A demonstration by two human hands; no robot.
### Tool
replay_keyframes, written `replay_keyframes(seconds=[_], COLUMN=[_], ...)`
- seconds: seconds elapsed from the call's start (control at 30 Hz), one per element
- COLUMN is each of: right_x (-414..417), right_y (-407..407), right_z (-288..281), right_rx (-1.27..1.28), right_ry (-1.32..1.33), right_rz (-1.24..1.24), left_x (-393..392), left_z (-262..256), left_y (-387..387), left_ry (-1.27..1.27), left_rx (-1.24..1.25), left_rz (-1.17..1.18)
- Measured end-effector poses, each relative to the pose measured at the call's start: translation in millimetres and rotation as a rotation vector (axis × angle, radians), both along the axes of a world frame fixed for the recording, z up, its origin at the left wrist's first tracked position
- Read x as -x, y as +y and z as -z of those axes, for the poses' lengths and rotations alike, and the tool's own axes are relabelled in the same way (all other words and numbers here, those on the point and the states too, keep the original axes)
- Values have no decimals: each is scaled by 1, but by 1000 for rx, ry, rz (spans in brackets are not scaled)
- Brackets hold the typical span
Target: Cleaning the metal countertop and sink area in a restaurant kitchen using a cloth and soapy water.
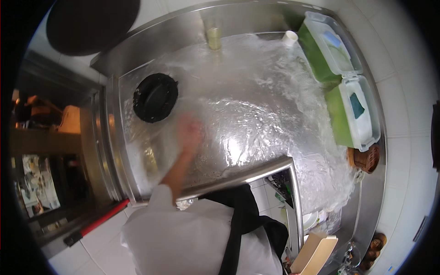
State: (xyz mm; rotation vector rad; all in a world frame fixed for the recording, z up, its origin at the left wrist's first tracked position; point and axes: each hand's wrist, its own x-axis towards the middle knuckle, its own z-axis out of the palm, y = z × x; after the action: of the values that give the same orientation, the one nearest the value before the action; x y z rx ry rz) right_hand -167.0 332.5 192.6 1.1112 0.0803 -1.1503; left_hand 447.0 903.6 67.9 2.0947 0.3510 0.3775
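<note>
My left hand (189, 132), blurred by motion, is over the wet stainless-steel counter (240, 89). Whether its fingers are apart or closed is unclear. The nearest thing to it is a round black ring-shaped piece (155, 98) with a dark centre. A sheet of moving water (285, 86) covers much of the steel, frothier toward the right. At the lower right, a long beige box-like container (313, 254) is tilted beside the counter's corner. Only a sliver of my right hand (294, 274) shows at its lower end, gripping it; the rest lies outside the view.
Two clear plastic tubs with green contents (338, 117) line the right wall, a blue sponge (332, 38) and green scouring pad (356, 105) on them. A yellowish tumbler (214, 39) and white cup (289, 38) stand at the back. A raised steel rim (240, 180) borders my side.
</note>
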Motion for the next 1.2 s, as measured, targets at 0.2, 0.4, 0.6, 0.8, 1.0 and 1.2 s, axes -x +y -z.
replay_keyframes(seconds=[0.2,0.4,0.6,0.8,1.0,1.2], right_x=[-44,-92,-134,-141,-158,-82], right_y=[-51,-91,-122,-102,-71,-51], right_z=[17,24,6,4,1,-23], right_rx=[-113,-206,-194,-241,-319,-263], right_ry=[-62,-111,-226,-300,-326,-385], right_rz=[-73,-160,-140,-45,25,253], left_x=[137,50,21,66,38,-128], left_z=[33,49,24,43,113,-1], left_y=[230,19,53,263,-1,-56], left_ry=[44,-194,-460,-33,-257,-310], left_rx=[-313,-35,-200,-542,704,17], left_rz=[-532,18,-217,-531,-9,8])
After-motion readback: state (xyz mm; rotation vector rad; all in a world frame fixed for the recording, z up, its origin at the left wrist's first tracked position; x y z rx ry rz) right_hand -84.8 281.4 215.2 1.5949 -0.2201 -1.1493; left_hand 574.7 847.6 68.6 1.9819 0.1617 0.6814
